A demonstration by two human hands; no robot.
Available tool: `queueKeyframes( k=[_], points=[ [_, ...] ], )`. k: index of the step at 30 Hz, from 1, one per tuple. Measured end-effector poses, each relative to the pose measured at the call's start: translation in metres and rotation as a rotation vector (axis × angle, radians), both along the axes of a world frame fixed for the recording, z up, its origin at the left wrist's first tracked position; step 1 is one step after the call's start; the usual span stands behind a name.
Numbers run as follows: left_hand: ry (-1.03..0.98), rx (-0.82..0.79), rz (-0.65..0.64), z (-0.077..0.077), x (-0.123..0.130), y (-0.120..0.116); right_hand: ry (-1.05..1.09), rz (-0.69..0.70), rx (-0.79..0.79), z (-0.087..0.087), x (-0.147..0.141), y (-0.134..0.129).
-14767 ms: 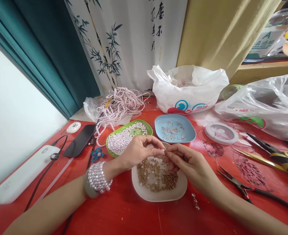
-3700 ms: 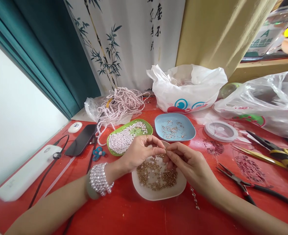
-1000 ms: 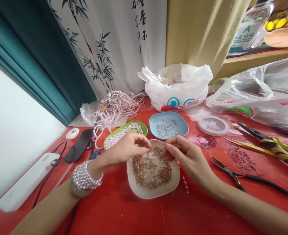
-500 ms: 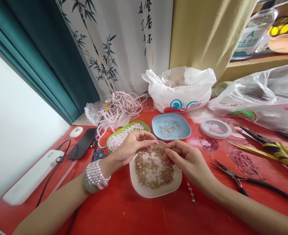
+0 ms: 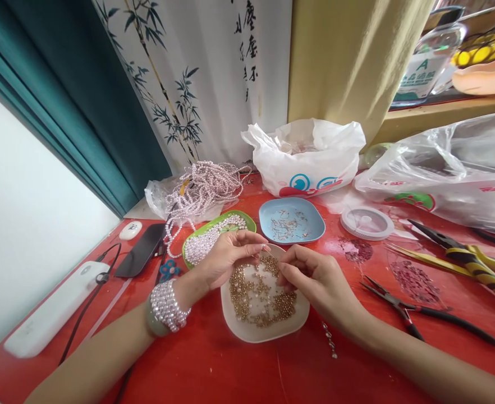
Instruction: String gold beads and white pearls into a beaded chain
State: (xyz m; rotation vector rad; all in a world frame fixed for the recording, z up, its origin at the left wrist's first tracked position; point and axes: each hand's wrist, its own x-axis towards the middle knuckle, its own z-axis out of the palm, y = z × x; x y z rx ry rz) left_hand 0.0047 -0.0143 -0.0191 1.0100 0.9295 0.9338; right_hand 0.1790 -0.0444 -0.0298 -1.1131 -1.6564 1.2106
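Over the back part of a white tray (image 5: 266, 332) of gold beads (image 5: 241, 292), my left hand (image 5: 230, 255) pinches something small and pale, too tiny to name. My right hand (image 5: 308, 275) faces it across a short gap, its fingertips pressed together on what looks like a fine thread or wire. A short beaded chain (image 5: 329, 341) lies on the table below my right wrist. Behind my left hand is a green tray (image 5: 247, 219) with pearl beads (image 5: 203, 244). A blue tray (image 5: 310, 209) holding small metal pins stands behind the white one.
Strands of pearls (image 5: 207, 182) are heaped at the back left, near a phone (image 5: 140, 249) and a white power bank (image 5: 51, 308). Black-handled pliers (image 5: 409, 308), yellow-handled pliers (image 5: 470, 255) and a round lidded box (image 5: 366, 222) lie right. Plastic bags (image 5: 304, 160) stand behind.
The view has shifted slightly. Both hands keep their pinches over the white tray, and a thin line now shows more clearly between the fingertips.
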Motion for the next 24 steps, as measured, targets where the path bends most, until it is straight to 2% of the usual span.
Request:
queueKeyframes(
  k=[5, 14, 24],
  points=[
    [0.003, -0.007, 0.02, 0.0011, 0.0007, 0.0001, -0.031, -0.011, 0.0, 0.0032, -0.0001, -0.0002],
    [0.059, 0.014, -0.022, 0.0001, 0.0, -0.0002, -0.052, -0.01, 0.006, 0.0021, -0.0003, 0.0014],
    [0.094, 0.084, -0.036, 0.0008, 0.0039, -0.004, -0.062, 0.053, 0.036, 0.0024, -0.0011, 0.0013]
  ],
)
